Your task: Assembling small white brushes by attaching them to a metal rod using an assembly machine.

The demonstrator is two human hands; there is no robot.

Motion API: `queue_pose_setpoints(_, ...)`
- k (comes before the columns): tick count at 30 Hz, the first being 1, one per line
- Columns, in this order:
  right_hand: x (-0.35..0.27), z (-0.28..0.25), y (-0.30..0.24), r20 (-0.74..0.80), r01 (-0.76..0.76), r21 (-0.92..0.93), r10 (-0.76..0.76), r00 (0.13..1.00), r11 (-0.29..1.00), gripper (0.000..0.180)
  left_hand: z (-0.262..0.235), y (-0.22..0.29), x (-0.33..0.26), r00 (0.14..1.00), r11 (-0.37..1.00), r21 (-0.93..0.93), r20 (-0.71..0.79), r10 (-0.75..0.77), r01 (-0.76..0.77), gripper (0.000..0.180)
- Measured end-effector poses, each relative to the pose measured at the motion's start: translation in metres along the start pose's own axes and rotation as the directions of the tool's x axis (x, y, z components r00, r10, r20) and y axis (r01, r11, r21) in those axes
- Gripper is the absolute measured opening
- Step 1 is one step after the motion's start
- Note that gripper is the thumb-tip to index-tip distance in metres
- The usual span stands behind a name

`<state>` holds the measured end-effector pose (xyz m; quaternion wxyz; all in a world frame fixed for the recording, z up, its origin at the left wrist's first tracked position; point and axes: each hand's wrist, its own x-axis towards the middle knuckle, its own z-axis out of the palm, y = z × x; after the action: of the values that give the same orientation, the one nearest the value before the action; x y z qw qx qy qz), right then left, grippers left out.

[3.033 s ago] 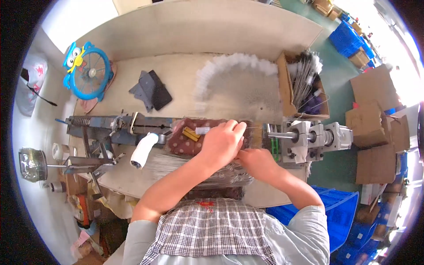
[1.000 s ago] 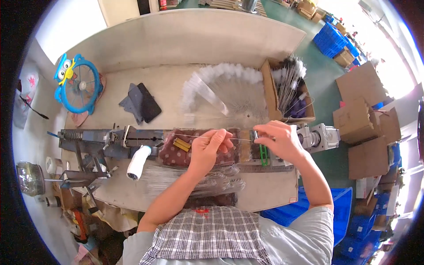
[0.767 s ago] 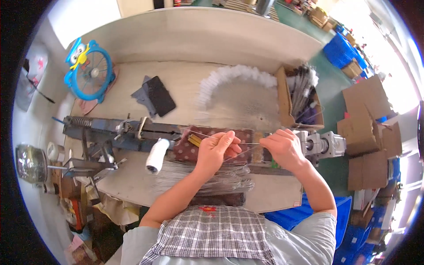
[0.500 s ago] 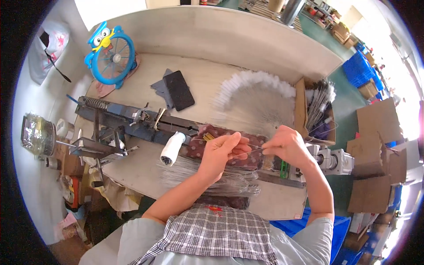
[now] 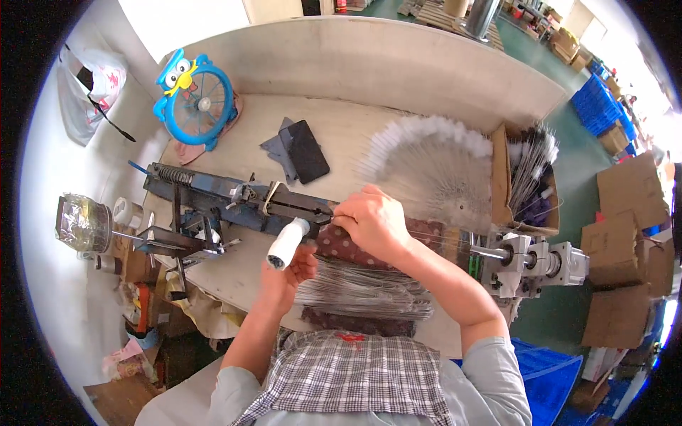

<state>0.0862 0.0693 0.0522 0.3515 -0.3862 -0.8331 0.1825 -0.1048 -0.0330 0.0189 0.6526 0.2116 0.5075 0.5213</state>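
My right hand pinches the end of a thin metal wire at the jaws of a dark metal clamp. The wire runs right toward a shaft with white metal blocks. My left hand is just below a white-wrapped handle, its fingers loosely curved and apart. The handle hides part of that hand, and I see no firm grip. Below my right hand lies a bundle of thin wires on a dotted maroon cloth.
White-tipped wire brushes fan out at the back right, beside a cardboard box of more brushes. A black phone and a blue toy-shaped fan are at the back left. Blue crates stand on the floor at right.
My right hand has moved left with the wire to the clamp jaws. My left hand has released the wire and dropped left to the white handle. The view has shifted slightly.
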Motion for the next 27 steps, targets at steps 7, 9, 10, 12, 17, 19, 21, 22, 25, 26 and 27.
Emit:
queue_pose_setpoints(7,0.005,0.002,-0.014,0.064,-0.071,-0.133,0.08,0.995,0.989,0.006,0.041,0.006,0.014,0.994,0.945,0.325,0.113,0.003,-0.04,0.044)
queue_pose_setpoints(9,0.006,-0.001,-0.015,0.049,-0.076,-0.126,0.083,0.995,0.989,0.007,0.026,-0.013,0.032,0.982,0.624,0.761,0.092,0.166,-0.177,0.048)
queue_pose_setpoints(10,0.007,-0.002,-0.011,0.046,-0.079,-0.136,0.086,0.995,0.987,0.007,0.026,-0.007,0.033,0.976,0.43,0.887,0.088,0.199,-0.168,0.049)
queue_pose_setpoints(12,0.004,-0.001,-0.01,0.043,0.012,-0.146,-0.006,0.999,0.989,0.007,0.015,-0.021,0.045,0.973,0.515,0.833,0.109,0.203,-0.201,0.045)
queue_pose_setpoints(17,-0.009,-0.034,-0.014,-0.107,0.133,-0.17,-0.152,0.983,0.976,0.006,0.037,-0.041,0.04,0.949,0.897,0.315,0.165,0.27,-0.31,0.033)
queue_pose_setpoints(19,-0.026,-0.045,-0.018,-0.123,0.12,-0.21,-0.148,0.981,0.97,0.007,0.043,-0.049,0.037,0.98,0.981,-0.123,0.111,0.165,-0.152,0.019)
queue_pose_setpoints(21,-0.051,-0.038,-0.012,0.015,0.088,-0.153,-0.087,0.996,0.984,0.012,0.045,-0.05,0.036,0.97,0.971,0.095,0.123,0.209,-0.221,0.016)
queue_pose_setpoints(22,-0.061,-0.03,-0.007,0.162,0.057,-0.109,-0.039,0.986,0.992,0.017,0.044,-0.048,0.035,0.957,0.911,0.299,0.146,0.25,-0.283,0.015)
queue_pose_setpoints(25,-0.06,0.009,0.01,0.141,-0.045,-0.116,0.061,0.988,0.992,0.016,0.027,-0.036,0.039,0.95,0.69,0.655,0.179,0.255,-0.308,0.015)
queue_pose_setpoints(26,-0.052,0.021,0.015,0.085,-0.126,-0.192,0.145,0.986,0.973,0.016,0.024,-0.03,0.041,0.948,0.509,0.807,0.195,0.249,-0.3,0.018)
queue_pose_setpoints(27,-0.052,0.029,0.02,0.111,-0.148,-0.198,0.172,0.979,0.969,0.017,0.027,-0.03,0.04,0.925,0.546,0.759,0.201,0.322,-0.355,0.02)
